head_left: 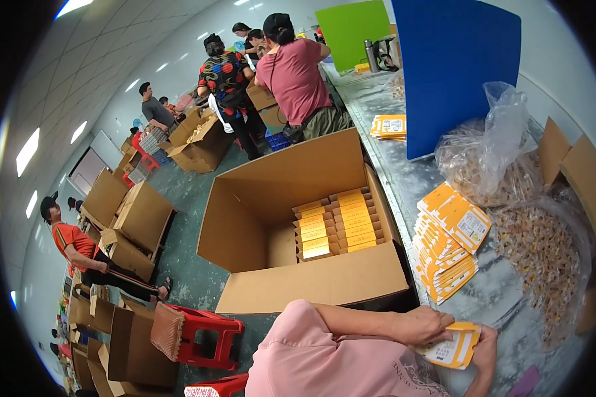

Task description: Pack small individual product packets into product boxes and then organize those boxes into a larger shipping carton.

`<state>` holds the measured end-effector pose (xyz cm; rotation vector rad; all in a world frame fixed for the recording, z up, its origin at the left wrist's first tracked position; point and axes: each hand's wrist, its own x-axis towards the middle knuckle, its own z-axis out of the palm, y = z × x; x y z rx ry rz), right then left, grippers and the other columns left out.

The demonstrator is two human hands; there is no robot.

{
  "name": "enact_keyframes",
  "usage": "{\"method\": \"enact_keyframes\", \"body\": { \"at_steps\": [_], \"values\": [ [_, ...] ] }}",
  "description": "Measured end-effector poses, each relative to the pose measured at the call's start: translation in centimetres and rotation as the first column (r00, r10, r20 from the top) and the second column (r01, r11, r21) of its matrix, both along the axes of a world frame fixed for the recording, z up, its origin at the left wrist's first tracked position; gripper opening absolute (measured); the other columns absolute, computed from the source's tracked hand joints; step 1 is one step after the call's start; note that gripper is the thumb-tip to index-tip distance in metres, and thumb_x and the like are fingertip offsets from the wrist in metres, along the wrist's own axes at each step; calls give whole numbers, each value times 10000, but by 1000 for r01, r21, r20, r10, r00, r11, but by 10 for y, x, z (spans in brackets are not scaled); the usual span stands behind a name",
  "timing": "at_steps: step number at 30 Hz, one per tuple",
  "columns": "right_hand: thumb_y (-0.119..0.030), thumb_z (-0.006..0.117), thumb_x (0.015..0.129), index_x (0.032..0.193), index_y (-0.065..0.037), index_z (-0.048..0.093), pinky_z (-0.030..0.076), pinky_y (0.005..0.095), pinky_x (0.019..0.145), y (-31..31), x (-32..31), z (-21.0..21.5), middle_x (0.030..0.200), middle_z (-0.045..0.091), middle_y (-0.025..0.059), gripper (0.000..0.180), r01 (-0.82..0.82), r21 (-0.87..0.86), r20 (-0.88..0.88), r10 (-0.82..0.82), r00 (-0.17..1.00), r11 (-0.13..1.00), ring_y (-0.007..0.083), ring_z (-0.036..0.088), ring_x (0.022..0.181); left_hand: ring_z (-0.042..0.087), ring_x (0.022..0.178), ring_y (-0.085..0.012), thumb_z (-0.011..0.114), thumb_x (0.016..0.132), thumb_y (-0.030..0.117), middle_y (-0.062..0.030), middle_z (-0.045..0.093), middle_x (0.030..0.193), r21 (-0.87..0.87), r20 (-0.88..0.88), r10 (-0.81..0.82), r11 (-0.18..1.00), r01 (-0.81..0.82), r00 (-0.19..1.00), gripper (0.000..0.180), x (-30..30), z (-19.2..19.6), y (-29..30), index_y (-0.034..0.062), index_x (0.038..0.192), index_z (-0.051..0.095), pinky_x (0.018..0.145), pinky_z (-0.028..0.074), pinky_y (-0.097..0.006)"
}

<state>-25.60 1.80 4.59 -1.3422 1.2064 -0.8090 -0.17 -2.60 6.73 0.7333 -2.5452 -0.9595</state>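
Observation:
Low on the right, over the grey marbled table (503,301), I hold a flat orange-and-white packet (451,352) between both hands. My left hand (432,325) is closed on its upper left part, fingers curled over the edge. At its right edge my right hand (487,349) grips it with thumb and fingers. Beyond my hands lies a fanned pile of similar flat packets (444,248). To the right of the pile, clear plastic bags (543,255) hold many small wrapped pieces.
Left of the table stands a large open carton (311,284) with rows of orange-topped packs (354,218). A blue divider board (460,73) rises behind the pile. Red stools (208,337) and cardboard boxes (139,344) stand at left. Several people (295,73) work farther off.

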Motion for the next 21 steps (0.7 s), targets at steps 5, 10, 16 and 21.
{"method": "enact_keyframes", "body": {
  "at_steps": [5,10,16,21],
  "values": [
    [-344,484,1025,1444,-31,372,469,336,944,5,-20,-23,1296,550,146,536,480,-14,221,-465,857,877,182,566,1111,610,583,-286,511,1008,242,-165,600,666,269,-162,366,910,-316,916,234,0,-22,-26,17,1029,573,547,486,-383],
    [-217,412,1038,1511,-12,251,399,369,1049,5,44,-52,1419,437,191,540,604,-281,202,-570,797,746,260,497,1248,653,626,-361,472,1019,315,-247,632,717,517,-112,553,742,-427,826,430,-26,-60,-18,-14,1295,446,569,507,-447],
    [-105,439,1010,1423,20,415,430,321,974,9,58,-35,1297,546,183,432,563,-335,57,-580,813,756,256,562,1138,654,864,-269,466,1029,231,-227,639,1061,614,-238,488,746,-260,840,589,-25,-69,-10,53,1509,176,779,517,-357],
    [-94,483,1003,1164,18,563,466,292,730,27,52,-48,943,597,121,212,647,-262,60,-657,751,716,185,583,807,632,848,-242,476,1033,237,-193,644,998,440,-262,438,847,-298,860,432,-34,-59,-10,18,1396,394,778,505,-332]
  ]
}}
